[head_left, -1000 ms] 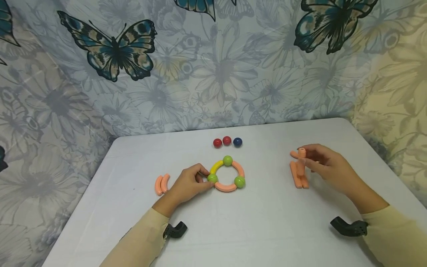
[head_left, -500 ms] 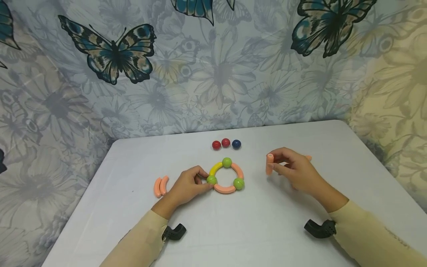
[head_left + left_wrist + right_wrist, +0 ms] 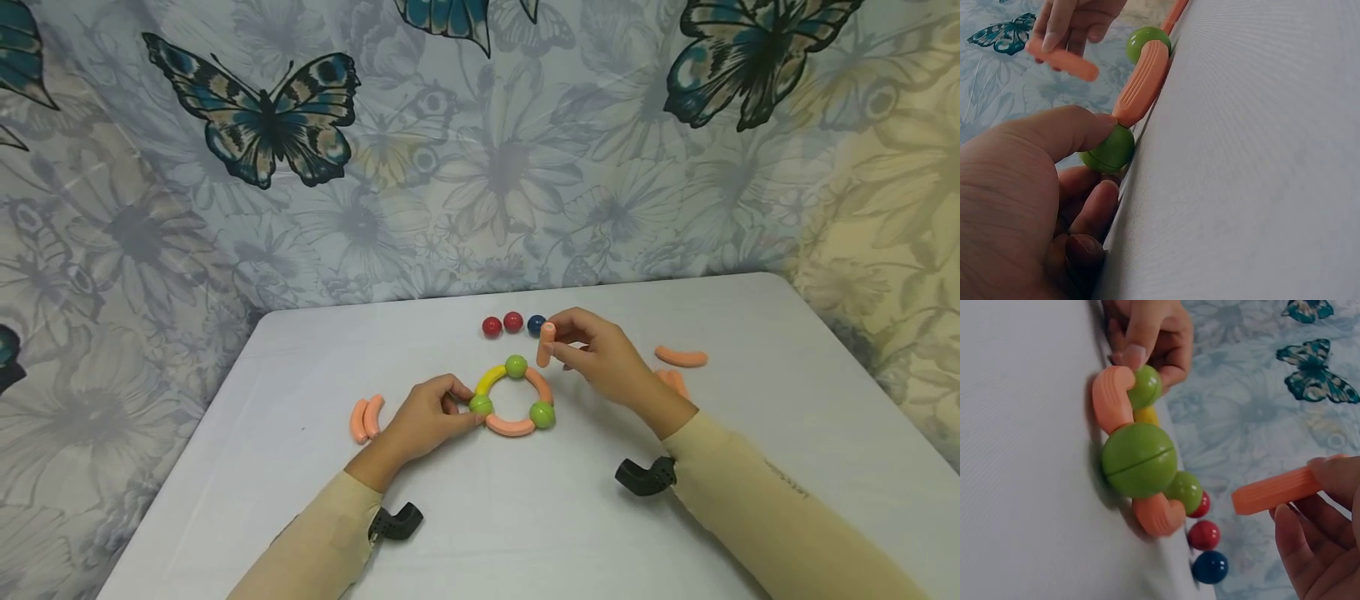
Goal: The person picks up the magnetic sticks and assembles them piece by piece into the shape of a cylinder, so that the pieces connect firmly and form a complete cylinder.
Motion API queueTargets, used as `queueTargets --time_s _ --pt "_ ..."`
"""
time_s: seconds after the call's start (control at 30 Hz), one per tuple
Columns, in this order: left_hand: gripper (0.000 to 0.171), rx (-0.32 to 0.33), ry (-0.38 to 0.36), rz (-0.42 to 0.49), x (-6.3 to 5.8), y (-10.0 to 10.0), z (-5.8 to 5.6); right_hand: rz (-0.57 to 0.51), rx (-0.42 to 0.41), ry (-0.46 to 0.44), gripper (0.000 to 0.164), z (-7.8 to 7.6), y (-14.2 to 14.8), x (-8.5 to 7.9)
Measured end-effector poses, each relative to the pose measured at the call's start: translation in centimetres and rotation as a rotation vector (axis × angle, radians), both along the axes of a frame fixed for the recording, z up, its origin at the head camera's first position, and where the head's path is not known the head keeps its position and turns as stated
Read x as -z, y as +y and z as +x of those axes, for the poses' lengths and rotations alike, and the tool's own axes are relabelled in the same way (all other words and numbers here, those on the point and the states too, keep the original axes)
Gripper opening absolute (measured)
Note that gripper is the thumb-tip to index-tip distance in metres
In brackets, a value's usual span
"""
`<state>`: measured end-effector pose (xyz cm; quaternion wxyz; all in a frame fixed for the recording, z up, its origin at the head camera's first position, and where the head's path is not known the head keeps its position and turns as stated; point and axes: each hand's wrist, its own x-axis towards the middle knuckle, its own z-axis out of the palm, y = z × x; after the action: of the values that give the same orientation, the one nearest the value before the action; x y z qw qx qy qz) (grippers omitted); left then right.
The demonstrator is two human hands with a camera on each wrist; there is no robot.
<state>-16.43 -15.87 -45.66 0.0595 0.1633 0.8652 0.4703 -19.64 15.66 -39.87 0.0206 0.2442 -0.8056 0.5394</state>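
Note:
A ring of green balls and curved rods lies mid-table in the head view. Its rods are orange (image 3: pixel 511 427) and yellow (image 3: pixel 491 380), with green balls at the top (image 3: pixel 516 367) and lower right (image 3: pixel 542 414). My left hand (image 3: pixel 427 418) pinches the ring's left green ball (image 3: pixel 1110 150) between thumb and fingers. Above the table, just beyond the ring's upper right, my right hand (image 3: pixel 603 354) holds a ribbed orange rod (image 3: pixel 1279 489) by one end. The rod stands nearly upright in the head view, apart from the ring.
Behind the ring sit two red balls (image 3: pixel 513 322) and a blue ball (image 3: pixel 536 326). Two orange rods (image 3: pixel 360 419) lie left of my left hand. To the right is another orange rod (image 3: pixel 681 357), with more orange rods (image 3: pixel 677 382) partly hidden by my right wrist.
My right hand has lifted an orange rod from the group on the right and carried it left, close to the ring. The left hand stays on its green ball.

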Motion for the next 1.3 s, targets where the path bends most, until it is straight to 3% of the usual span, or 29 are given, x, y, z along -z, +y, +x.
queueTargets --time_s 0.2,0.57,1.3 --pt "0.028 0.001 -0.001 0.007 -0.1 0.2 0.1 0.02 0.021 -0.049 0.022 -1.2 -2.1 0.2" --pt "0.027 0.008 0.006 0.003 -0.2 0.4 0.1 0.096 0.055 -0.054 0.024 -2.7 -3.7 0.4" --pt "0.028 0.001 0.0 0.001 -0.1 0.1 0.0 0.149 0.05 -0.076 0.026 -3.3 -4.2 0.6"
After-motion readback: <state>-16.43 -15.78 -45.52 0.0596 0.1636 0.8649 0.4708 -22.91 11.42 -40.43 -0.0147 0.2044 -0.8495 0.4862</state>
